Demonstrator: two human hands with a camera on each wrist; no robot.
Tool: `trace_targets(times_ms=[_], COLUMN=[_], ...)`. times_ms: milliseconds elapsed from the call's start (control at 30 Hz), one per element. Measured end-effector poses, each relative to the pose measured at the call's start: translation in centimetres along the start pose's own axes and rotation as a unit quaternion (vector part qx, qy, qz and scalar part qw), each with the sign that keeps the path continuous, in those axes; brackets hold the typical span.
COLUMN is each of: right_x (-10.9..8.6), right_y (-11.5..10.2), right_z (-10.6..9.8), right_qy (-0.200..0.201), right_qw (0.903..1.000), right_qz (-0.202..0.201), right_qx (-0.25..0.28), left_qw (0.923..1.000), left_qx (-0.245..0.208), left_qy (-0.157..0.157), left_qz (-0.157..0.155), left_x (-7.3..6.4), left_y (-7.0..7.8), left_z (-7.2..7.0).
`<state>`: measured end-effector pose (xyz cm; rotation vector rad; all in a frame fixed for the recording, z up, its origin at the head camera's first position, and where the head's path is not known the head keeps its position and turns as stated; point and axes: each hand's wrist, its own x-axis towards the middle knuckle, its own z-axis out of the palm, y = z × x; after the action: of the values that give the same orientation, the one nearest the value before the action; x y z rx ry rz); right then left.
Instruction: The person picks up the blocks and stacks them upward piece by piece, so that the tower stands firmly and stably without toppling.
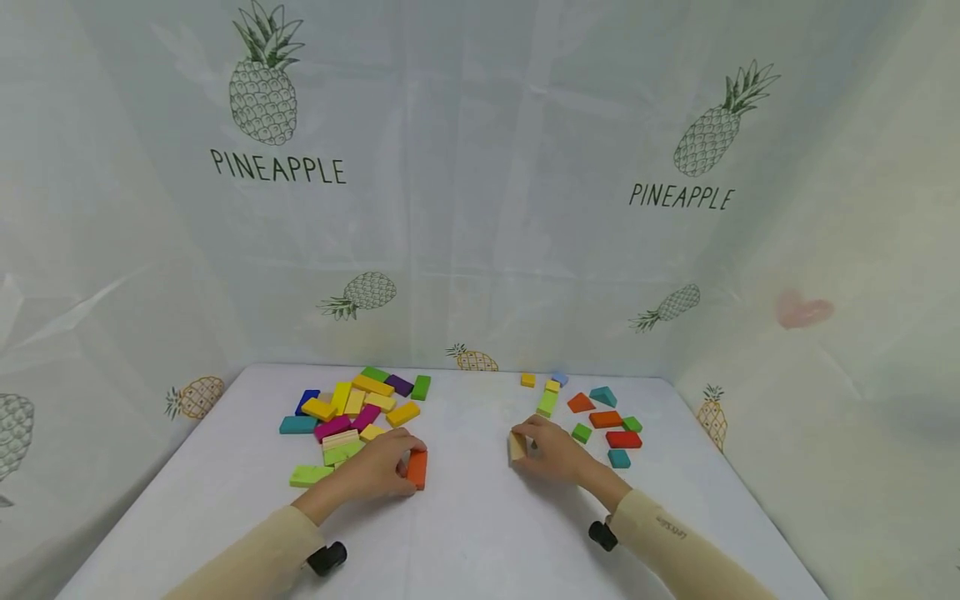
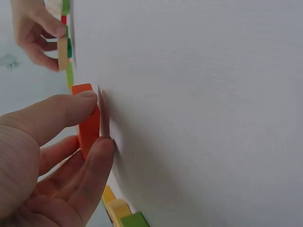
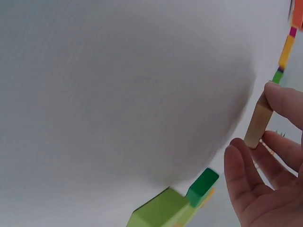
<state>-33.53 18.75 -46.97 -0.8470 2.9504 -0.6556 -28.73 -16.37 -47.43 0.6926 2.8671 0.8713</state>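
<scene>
While the orange block [image 1: 417, 471] is vivid, the wooden block [image 1: 517, 448] is pale.

Both arms [image 1: 258, 557] reach forward. The left hand [image 1: 378, 467] and the right hand [image 1: 557, 452] are well apart, each pinching with thumb [image 2: 61, 113] and bent fingers [image 2: 97, 163].

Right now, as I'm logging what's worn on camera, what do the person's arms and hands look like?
The left sleeve and right sleeve are beige; the right has small dark lettering. A small black device shows near the left sleeve's end, another black device near the right's. The left hand and right hand are bare, no rings visible.
</scene>
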Motion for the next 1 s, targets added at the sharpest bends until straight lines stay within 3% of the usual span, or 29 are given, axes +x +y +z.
trace_targets(times_ms=[233, 767, 1000], right_x=[-0.5, -0.8, -0.6], right_y=[-1.7, -4.1, -4.6], right_z=[0.9, 3.1, 3.2], right_qy=[-0.009, -0.035, -0.040], right_qw=[0.9994, 0.9975, 0.9949], right_qz=[-0.028, -0.038, -0.033], right_qx=[0.018, 0.048, 0.086], left_qw=[0.9997, 0.9983, 0.9979], left_qx=[-0.021, -0.054, -0.061], left_qy=[-0.003, -0.021, -0.020], left_qz=[0.007, -0.001, -0.011], left_x=[1.1, 2.4, 2.7], left_y=[0.9, 3.2, 3.6], left_z=[0.8, 2.4, 2.8])
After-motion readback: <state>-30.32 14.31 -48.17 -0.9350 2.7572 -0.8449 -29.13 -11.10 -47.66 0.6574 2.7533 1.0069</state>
